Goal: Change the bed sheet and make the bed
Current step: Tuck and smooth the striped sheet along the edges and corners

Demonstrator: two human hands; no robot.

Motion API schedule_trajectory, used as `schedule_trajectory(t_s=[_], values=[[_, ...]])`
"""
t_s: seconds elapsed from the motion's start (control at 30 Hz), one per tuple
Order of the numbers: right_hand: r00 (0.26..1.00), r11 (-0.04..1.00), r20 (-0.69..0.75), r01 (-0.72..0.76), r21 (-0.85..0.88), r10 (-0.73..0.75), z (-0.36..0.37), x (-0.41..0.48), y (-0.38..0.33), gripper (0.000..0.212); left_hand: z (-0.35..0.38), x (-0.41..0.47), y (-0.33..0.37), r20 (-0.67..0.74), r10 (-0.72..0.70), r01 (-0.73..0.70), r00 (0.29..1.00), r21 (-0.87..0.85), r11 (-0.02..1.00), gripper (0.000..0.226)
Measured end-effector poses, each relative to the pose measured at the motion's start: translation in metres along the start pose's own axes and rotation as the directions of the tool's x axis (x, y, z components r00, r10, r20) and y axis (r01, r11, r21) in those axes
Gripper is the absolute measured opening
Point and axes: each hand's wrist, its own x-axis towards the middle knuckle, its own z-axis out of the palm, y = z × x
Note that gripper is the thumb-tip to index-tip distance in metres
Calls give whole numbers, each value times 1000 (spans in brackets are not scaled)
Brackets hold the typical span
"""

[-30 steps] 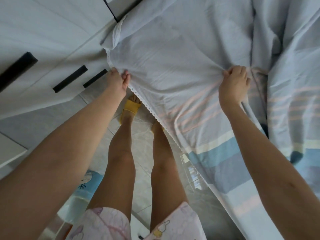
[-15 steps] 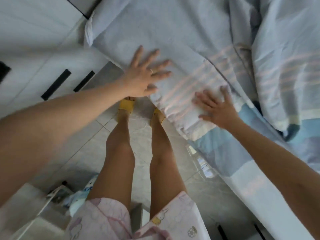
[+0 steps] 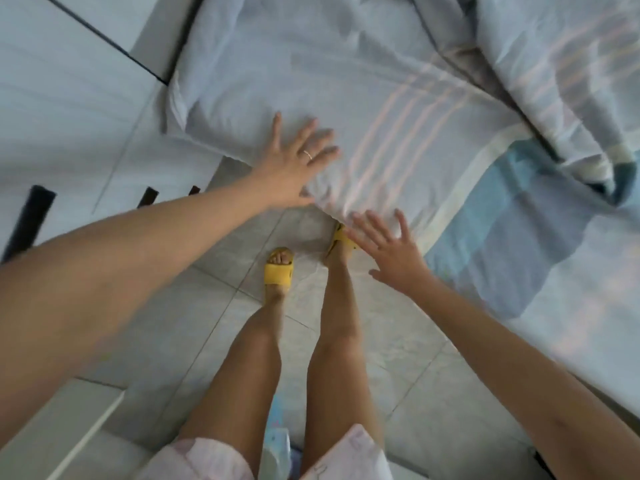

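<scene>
A pale grey-blue bed sheet with pink stripes and blue bands lies spread over the bed, its edge hanging at the near side. My left hand lies flat on the sheet near that edge, fingers spread, a ring on one finger. My right hand is open with fingers apart at the bed's edge, fingertips at the sheet's hanging fold. A rumpled fold of the same striped fabric is bunched at the upper right.
White wardrobe doors with black handles stand close on the left of the bed. My legs in yellow slippers stand on the grey tiled floor in the narrow gap. A white ledge sits at lower left.
One second ago both hands gripped the sheet's edge; they have let go and now lie flat and open. The view has pulled back and my right hand has slid toward the edge.
</scene>
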Motion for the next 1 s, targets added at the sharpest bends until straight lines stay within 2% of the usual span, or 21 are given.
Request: schedule_trajectory(t_s=[0.1,0.17,0.2,0.23,0.27,0.3,0.37,0.4,0.43,0.47,0.5,0.53,0.57,0.6,0.63,0.7,0.73,0.77,0.87,0.93,1.0], values=[[994,994,48,-104,31,103,22,-24,43,136,18,1,-27,-2,-105,104,995,89,991,81],[932,918,128,-359,171,340,32,-45,65,131,14,8,-30,75,-220,210,973,124,970,89],[819,784,264,-569,249,510,36,-58,69,134,11,12,-24,100,-281,268,954,129,955,98],[649,587,430,-757,287,627,41,-74,69,139,9,14,-16,95,-351,338,932,127,932,107],[493,393,571,-870,298,656,44,-87,70,144,11,15,-8,80,-424,415,902,104,904,113],[396,263,645,-918,296,653,50,-100,70,147,12,14,4,80,-480,478,874,37,877,112],[356,119,649,-917,380,673,62,-113,73,141,13,11,31,36,-569,561,822,-222,797,97],[382,61,598,-872,485,705,66,-113,69,130,12,6,46,6,-657,605,754,-396,691,90],[370,-28,524,-797,604,767,70,-119,61,115,8,3,70,2,-778,635,628,-580,511,82],[297,-128,439,-689,713,848,72,-119,48,99,14,0,86,62,-892,619,448,-742,260,77],[136,-249,385,-564,788,913,75,-125,32,84,17,0,109,215,-933,532,290,-846,-30,73],[-80,-398,404,-420,815,911,80,-132,18,71,22,-1,129,427,-880,403,209,-857,-320,75],[-266,-562,503,-241,791,822,84,-137,6,61,28,1,151,623,-741,288,251,-779,-558,79],[-317,-715,675,-14,699,666,90,-139,0,57,35,6,173,737,-568,267,365,-668,-695,79],[-196,-821,837,175,543,511,102,-140,-5,61,37,9,196,768,-400,326,500,-595,-735,71],[236,-915,901,270,298,363,121,-140,-3,75,37,18,232,718,-182,426,671,-575,-699,58],[364,-915,858,316,252,362,128,-143,4,80,37,26,248,687,-110,433,718,-564,-703,58],[443,-892,805,397,218,394,138,-146,12,84,33,35,262,651,-46,424,758,-544,-724,59],[534,-785,704,618,54,468,146,-150,38,77,28,56,276,607,-7,315,795,-422,-850,54],[532,-771,728,637,-7,433,143,-154,47,67,30,62,279,640,-20,276,768,-360,-891,53],[528,-779,750,627,-26,400,139,-149,45,73,28,61,275,669,-45,258,742,-347,-901,56]])
